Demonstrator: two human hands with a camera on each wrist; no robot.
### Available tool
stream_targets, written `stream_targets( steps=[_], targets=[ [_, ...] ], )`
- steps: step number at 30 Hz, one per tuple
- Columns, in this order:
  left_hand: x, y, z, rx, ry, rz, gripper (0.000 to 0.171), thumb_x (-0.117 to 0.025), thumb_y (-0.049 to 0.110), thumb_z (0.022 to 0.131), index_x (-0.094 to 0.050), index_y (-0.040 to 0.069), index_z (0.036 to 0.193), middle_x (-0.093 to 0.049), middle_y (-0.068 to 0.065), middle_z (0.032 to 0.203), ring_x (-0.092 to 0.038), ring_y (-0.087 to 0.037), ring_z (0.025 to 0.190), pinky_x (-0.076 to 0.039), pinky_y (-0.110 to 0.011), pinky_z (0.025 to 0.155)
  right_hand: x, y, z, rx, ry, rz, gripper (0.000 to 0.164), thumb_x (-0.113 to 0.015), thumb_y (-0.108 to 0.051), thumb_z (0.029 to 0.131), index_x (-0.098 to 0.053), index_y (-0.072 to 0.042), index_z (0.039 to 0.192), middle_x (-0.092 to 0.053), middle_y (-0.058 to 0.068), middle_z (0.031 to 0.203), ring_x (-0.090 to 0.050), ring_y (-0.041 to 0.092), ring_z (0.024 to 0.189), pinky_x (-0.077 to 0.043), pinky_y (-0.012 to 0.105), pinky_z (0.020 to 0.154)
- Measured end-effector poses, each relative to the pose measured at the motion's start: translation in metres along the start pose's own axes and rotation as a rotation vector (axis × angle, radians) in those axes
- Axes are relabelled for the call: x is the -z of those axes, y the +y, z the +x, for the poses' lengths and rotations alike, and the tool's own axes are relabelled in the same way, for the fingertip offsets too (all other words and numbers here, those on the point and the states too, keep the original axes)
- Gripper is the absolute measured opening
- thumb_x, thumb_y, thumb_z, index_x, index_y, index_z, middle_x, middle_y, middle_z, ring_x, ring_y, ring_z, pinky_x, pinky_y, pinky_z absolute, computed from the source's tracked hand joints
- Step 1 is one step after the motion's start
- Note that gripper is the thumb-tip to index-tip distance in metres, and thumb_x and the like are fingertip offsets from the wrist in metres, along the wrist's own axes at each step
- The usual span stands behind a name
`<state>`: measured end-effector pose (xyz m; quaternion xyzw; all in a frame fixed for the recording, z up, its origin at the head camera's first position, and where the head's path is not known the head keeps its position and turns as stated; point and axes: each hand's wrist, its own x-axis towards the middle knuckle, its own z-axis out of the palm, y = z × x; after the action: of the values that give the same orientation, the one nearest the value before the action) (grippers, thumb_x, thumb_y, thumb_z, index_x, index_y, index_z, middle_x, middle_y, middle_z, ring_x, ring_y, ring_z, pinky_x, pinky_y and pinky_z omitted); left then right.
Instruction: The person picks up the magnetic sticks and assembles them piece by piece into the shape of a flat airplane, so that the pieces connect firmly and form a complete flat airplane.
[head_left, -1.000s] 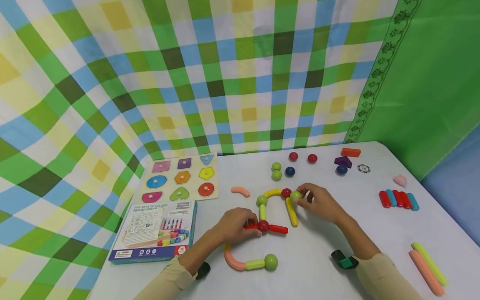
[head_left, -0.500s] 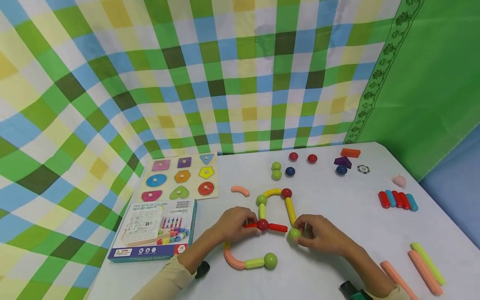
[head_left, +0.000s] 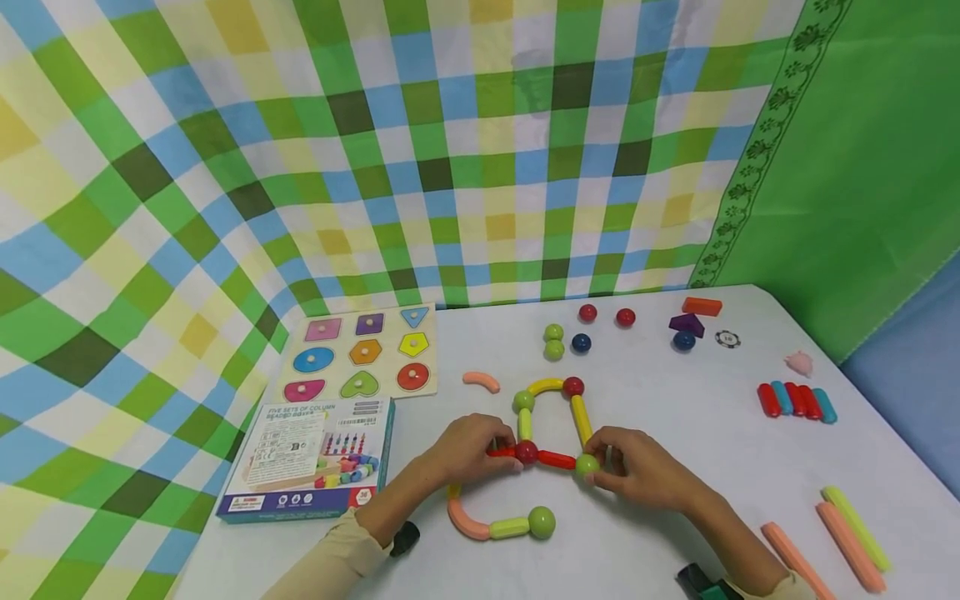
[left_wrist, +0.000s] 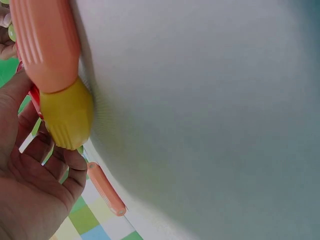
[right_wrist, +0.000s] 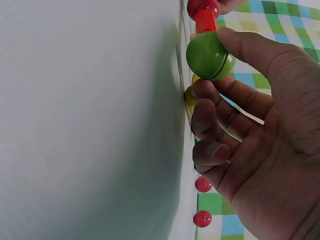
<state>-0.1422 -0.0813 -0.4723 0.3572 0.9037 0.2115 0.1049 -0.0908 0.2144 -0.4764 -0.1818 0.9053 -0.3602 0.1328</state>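
A closed loop of toy rods and balls lies on the white table. My left hand [head_left: 472,450] grips a red rod [head_left: 502,452] joined to a red ball [head_left: 527,452]. At the loop's near right corner, my right hand [head_left: 641,467] pinches a green ball [head_left: 587,465] between thumb and fingers. That ball meets a second red rod [head_left: 557,459] and the lower end of a yellow rod [head_left: 581,421]. Farther up are another red ball [head_left: 573,386], a curved yellow rod [head_left: 546,385], a green ball [head_left: 523,401] and a light green rod [head_left: 525,424].
Below the left hand, a curved pink rod [head_left: 468,526] leads to a light green rod [head_left: 509,528] and large green ball [head_left: 542,522]. A box [head_left: 307,462] and shape puzzle board [head_left: 401,387] stand left. Loose balls [head_left: 581,342] lie behind, spare rods [head_left: 797,401] right.
The right hand has brought the green ball from beside the upper red ball toward the person, then slightly left against the red rod's end. The left hand has stayed in place.
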Motion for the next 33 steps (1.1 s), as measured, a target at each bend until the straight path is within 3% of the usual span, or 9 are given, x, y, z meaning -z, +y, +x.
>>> stream_targets(
  steps=[12, 18, 26, 33],
  targets=[
    [0.001, 0.0, 0.0, 0.006, -0.022, -0.009, 0.027, -0.074, 0.042, 0.081, -0.069, 0.024, 0.099, -0.054, 0.019, 0.076, -0.049, -0.003, 0.072, -0.041, -0.018, 0.064, 0.0, 0.0, 0.001, -0.018, -0.024, 0.0, 0.031, -0.076, -0.038, 0.079, -0.063, -0.026, 0.103, -0.058, -0.011, 0.084, -0.054, 0.011, 0.071, -0.048, 0.023, 0.061],
    [0.001, -0.001, 0.0, 0.008, -0.023, -0.009, 0.027, -0.073, 0.043, 0.081, -0.069, 0.024, 0.1, -0.054, 0.019, 0.076, -0.05, -0.004, 0.072, -0.041, -0.018, 0.064, 0.005, 0.005, 0.003, -0.007, 0.011, 0.05, 0.022, -0.07, -0.036, 0.085, -0.064, -0.025, 0.102, -0.058, -0.008, 0.084, -0.054, 0.014, 0.074, -0.047, 0.024, 0.063],
    [0.0, -0.002, 0.001, 0.011, -0.019, 0.0, 0.027, -0.073, 0.043, 0.081, -0.069, 0.024, 0.1, -0.054, 0.019, 0.076, -0.049, -0.003, 0.072, -0.041, -0.018, 0.063, 0.018, 0.011, 0.03, -0.132, 0.197, 0.009, 0.01, -0.069, -0.028, 0.088, -0.066, -0.019, 0.09, -0.058, -0.003, 0.076, -0.051, 0.018, 0.072, -0.044, 0.026, 0.059],
    [0.0, 0.0, 0.001, 0.014, -0.02, -0.013, 0.027, -0.074, 0.042, 0.08, -0.069, 0.024, 0.099, -0.054, 0.019, 0.076, -0.049, -0.003, 0.072, -0.042, -0.018, 0.064, 0.02, 0.008, 0.055, -0.294, 0.156, 0.003, 0.031, -0.07, -0.042, 0.083, -0.066, -0.012, 0.077, -0.056, 0.002, 0.067, -0.049, 0.019, 0.063, -0.04, 0.028, 0.055]
  ],
)
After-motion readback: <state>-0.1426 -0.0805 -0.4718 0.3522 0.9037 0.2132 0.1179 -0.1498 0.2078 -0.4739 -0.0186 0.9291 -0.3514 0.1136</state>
